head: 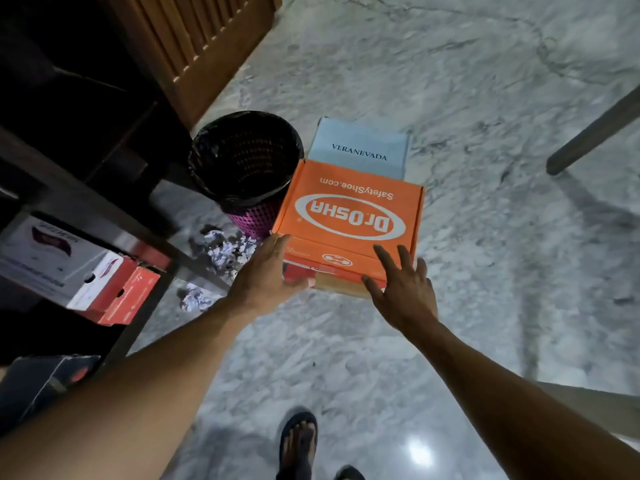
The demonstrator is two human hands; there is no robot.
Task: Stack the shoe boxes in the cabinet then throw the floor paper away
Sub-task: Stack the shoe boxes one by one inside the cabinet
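An orange shoe box (349, 209) lies on top of a stack on the marble floor, with a pale blue box (360, 150) behind it and more boxes under it. My left hand (266, 271) holds the orange box's near left corner, thumb along the front. With fingers spread, my right hand (401, 285) hovers at the near right corner; whether it touches is unclear. Crumpled paper (225, 252) lies on the floor left of the stack. A white and red shoe box (72, 271) sits on a shelf of the dark cabinet (104, 209) at left.
A purple waste basket (244, 168) with a black liner stands between the cabinet and the stack. A wooden door (194, 39) is behind it. A black box (38, 386) sits low in the cabinet. A furniture leg (592, 133) crosses at right. My sandalled foot (299, 441) is below.
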